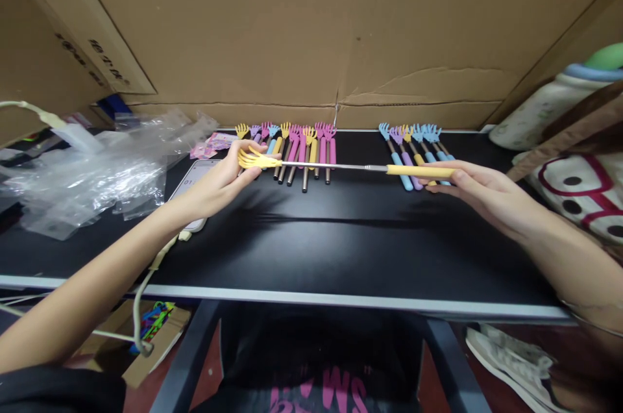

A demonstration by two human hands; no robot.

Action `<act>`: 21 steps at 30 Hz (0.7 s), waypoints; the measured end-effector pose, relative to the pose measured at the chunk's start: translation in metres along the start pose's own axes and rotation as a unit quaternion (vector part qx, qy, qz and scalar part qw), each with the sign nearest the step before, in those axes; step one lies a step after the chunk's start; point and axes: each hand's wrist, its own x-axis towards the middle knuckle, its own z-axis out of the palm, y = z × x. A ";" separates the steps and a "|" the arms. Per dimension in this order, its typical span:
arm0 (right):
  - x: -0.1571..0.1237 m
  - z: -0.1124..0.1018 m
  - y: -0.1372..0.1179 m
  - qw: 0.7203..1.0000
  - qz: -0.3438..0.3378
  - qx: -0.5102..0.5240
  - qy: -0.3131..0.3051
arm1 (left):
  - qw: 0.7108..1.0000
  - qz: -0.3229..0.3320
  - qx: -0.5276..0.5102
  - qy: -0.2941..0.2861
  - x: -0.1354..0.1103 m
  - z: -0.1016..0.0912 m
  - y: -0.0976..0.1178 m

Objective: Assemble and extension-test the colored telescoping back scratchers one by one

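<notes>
A yellow telescopic back scratcher is stretched out level above the black table. My left hand pinches its yellow claw head. My right hand grips its yellow foam handle. Behind the left hand lies a row of several collapsed scratchers in yellow, pink, purple and blue. A second row of several scratchers, mostly blue and purple, lies behind the right hand.
A phone with a cable lies under my left wrist. Clear plastic bags pile at the left. Cardboard walls the back. A patterned bag and a bottle stand at the right. A box of coloured items sits on the floor.
</notes>
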 end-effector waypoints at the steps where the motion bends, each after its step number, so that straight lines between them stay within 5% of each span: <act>1: 0.000 0.000 0.000 1.000 0.001 0.003 0.000 | 1.000 -0.001 -0.005 -0.004 0.001 0.000 0.001; 21: -0.003 0.007 -0.002 0.998 0.050 -0.036 -0.004 | 0.999 0.012 -0.046 0.017 -0.001 0.010 0.000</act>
